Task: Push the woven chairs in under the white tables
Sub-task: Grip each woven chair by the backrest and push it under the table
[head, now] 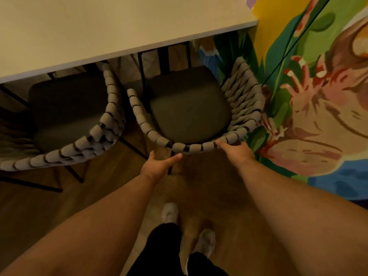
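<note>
Mid-frame, both hands are open and flat against the back rail of the right woven chair point(189, 147): left hand point(159, 165) with just fingertips touching, right hand point(236, 149) pressing nearer the painted wall point(318, 116). I'd push evenly and straight so it doesn't clip the neighbour chair point(79, 145) at left, since the seat is only partly under the white worktop point(119, 22) up top. No real containers, the woven shell just holds a dark cushion point(189, 110).

Two chairs point(189, 108) point(65, 120) side by side, fronts under the table point(99, 26); mural wall point(318, 96) right
</note>
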The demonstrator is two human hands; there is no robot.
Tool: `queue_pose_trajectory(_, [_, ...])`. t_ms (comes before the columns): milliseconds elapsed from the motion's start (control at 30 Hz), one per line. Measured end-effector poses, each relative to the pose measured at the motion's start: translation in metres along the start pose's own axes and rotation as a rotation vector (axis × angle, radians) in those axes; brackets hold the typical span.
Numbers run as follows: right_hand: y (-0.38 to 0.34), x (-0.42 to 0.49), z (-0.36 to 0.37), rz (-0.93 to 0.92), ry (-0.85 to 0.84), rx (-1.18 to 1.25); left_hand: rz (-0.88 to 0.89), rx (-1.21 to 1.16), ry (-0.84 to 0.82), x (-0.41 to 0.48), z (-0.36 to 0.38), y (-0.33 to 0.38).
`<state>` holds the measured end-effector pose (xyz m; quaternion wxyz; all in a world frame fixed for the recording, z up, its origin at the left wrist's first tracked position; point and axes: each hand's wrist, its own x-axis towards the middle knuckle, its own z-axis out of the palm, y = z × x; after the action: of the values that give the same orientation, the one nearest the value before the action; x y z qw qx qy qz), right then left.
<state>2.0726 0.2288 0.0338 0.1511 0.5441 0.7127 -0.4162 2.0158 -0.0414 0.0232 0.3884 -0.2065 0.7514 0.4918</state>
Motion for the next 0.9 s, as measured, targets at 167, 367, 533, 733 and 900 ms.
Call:
queue_pose_trajectory(167, [-0.02, 0.05, -0.002, 0.16, -0.052, 0.224, -0.076, -0.241, 0.015, 0.033, 0.038, 0.031])
queue_pose_trajectory(367, [-0.039, 0.101, 0.005, 0.312, -0.094, 0.513, -0.351, -0.76, 0.05, 0.069, 0.075, 0.053])
queue_pose_trajectory(533, [-0.031, 0.134, 0.017, 0.432, -0.235, 0.739, -0.388, -1.058, 0.077, 0.087, 0.099, 0.048])
queue_pose_trajectory(733, [-0.018, 0.148, 0.028, 0.452, -0.2, 0.966, -0.298, -1.228, 0.23, 0.101, 0.106, 0.046])
queue_pose_trajectory(900, [-0.012, 0.137, 0.026, 0.438, -0.136, 1.062, -0.261, -1.27, 0.201, 0.094, 0.1, 0.034])
